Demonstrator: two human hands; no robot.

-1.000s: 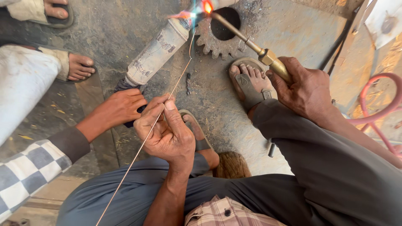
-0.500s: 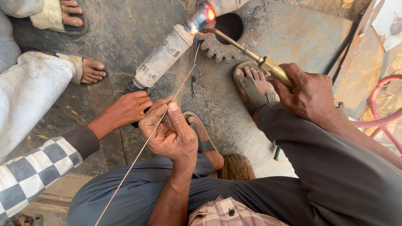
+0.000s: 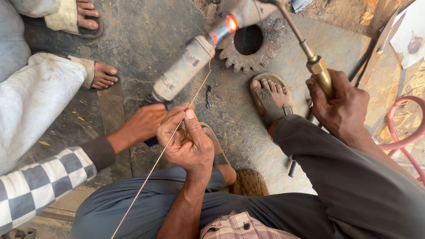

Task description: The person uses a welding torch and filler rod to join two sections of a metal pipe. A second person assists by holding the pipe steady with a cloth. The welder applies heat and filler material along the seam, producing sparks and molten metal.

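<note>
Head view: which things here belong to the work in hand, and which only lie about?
In use:
left hand pinching thin rod
right hand gripping brass torch
pale cylinder, glowing tip

Lying about:
toothed gear
pink hose

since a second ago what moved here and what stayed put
The torch tip swung up out of the top of the view. The glow on the grey shaft now sits at its joint. The left hand keeps pinching the filler rod, the right hand keeps the torch, and the co-worker's hand stays on the shaft's end.
</note>
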